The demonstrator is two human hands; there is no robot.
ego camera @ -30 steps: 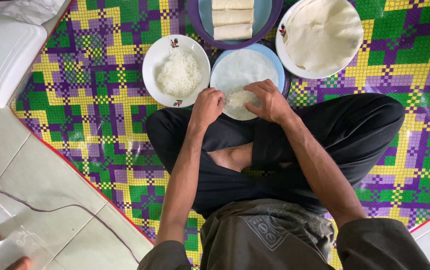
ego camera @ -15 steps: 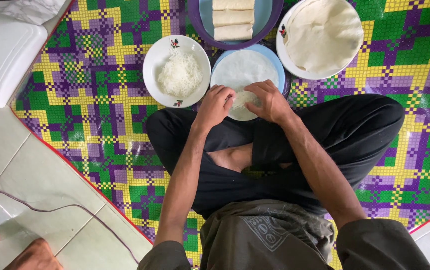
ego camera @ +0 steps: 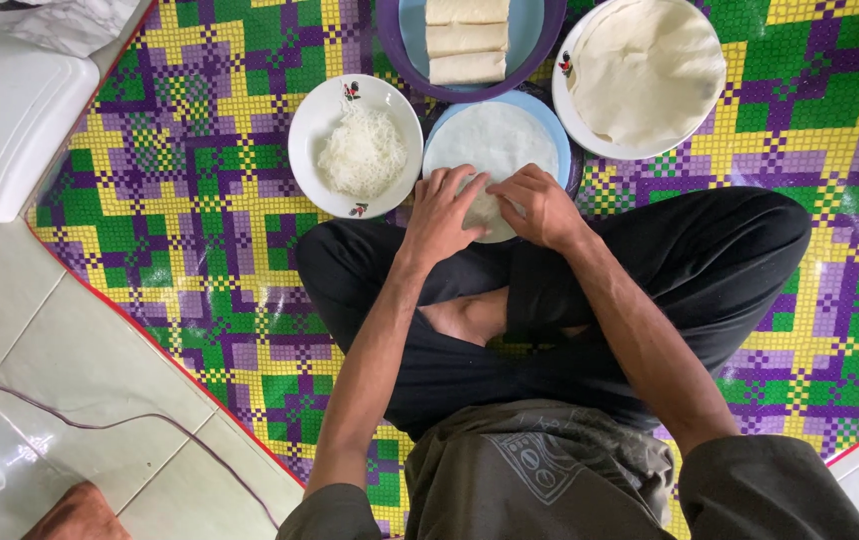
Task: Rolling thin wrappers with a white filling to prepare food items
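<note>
Your left hand (ego camera: pixel 444 212) and right hand (ego camera: pixel 539 205) both press fingertips onto the thin round white wrapper (ego camera: pixel 489 150) on the light blue plate (ego camera: pixel 549 125), at the plate's near edge, grasping its near fold. Since a moment ago, your fingers have drawn closer together. A white bowl of shredded white filling (ego camera: pixel 354 150) sits just left on the chequered woven mat (ego camera: pixel 199 220).

Thin white wrapper sheet (ego camera: pixel 494 140) on a blue plate (ego camera: pixel 551 118).
It lies flat, round and pale; its near edge is folded up under the fingers of both hands, just above the crossed legs.
</note>
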